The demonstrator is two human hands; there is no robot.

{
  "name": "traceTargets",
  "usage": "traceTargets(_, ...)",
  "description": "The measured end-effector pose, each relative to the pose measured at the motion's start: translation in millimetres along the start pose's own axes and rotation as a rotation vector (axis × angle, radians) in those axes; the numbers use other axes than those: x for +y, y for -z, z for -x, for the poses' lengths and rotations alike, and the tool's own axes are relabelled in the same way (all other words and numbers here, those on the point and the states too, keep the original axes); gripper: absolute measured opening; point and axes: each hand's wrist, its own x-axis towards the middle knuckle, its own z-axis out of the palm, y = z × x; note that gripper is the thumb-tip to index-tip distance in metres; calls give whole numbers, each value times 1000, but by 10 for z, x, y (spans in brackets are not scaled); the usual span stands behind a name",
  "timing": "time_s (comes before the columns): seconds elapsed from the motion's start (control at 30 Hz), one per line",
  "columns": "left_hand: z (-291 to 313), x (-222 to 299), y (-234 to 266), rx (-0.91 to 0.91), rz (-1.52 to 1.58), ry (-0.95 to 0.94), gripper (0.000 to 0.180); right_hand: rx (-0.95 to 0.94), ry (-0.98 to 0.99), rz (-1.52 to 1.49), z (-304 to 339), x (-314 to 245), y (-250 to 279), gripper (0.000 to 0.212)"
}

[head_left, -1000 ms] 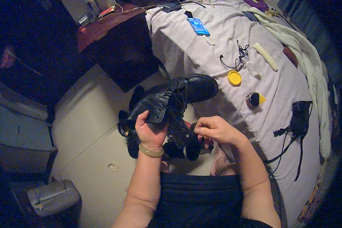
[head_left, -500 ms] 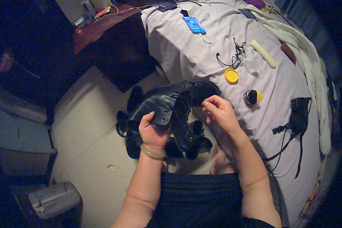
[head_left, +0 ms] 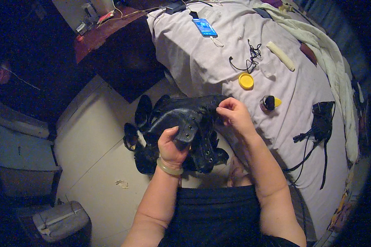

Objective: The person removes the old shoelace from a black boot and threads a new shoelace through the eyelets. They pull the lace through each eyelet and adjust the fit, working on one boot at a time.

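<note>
A black leather boot (head_left: 175, 119) with metal eyelets is tilted in front of me, its shaft opened out and no lace showing in the eyelets I can see. My left hand (head_left: 172, 145) grips the edge of the shaft, thumb on the outside by the eyelets. My right hand (head_left: 235, 116) is beside the toe end, its thumb and fingertips pinched together. Whatever they hold, if anything, is too small to make out. More black footwear (head_left: 143, 110) lies on the floor under and behind the boot, partly hidden by it.
A bed with a pale sheet (head_left: 193, 57) stands to the right. On it lie a yellow lid (head_left: 246, 81), a small jar (head_left: 267, 103), a black cable (head_left: 251, 59), a lit phone (head_left: 205, 27), a cream strip (head_left: 280, 56) and black straps (head_left: 321, 123). A grey bin (head_left: 62, 220) stands lower left.
The boot has turned, and its toe has dropped lower and partly behind my right hand. My left hand has shifted slightly right with the shaft. The right hand has moved a little up and left.
</note>
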Motion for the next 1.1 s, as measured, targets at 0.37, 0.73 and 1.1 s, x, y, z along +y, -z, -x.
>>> traceTargets(0.37, -23, -14, 63, 31, -15, -9, 24, -81, -28, -469, 152, -307, 31, 17)
traceTargets(0.73, -26, 7, 90, 4, -32, 0, 26, -63, 43, -516, 150, -323, 139, 16)
traceTargets(1.1, -17, -8, 49, -41, 26, -5, 28, -3, 43, -467, 221, -403, 138, 17)
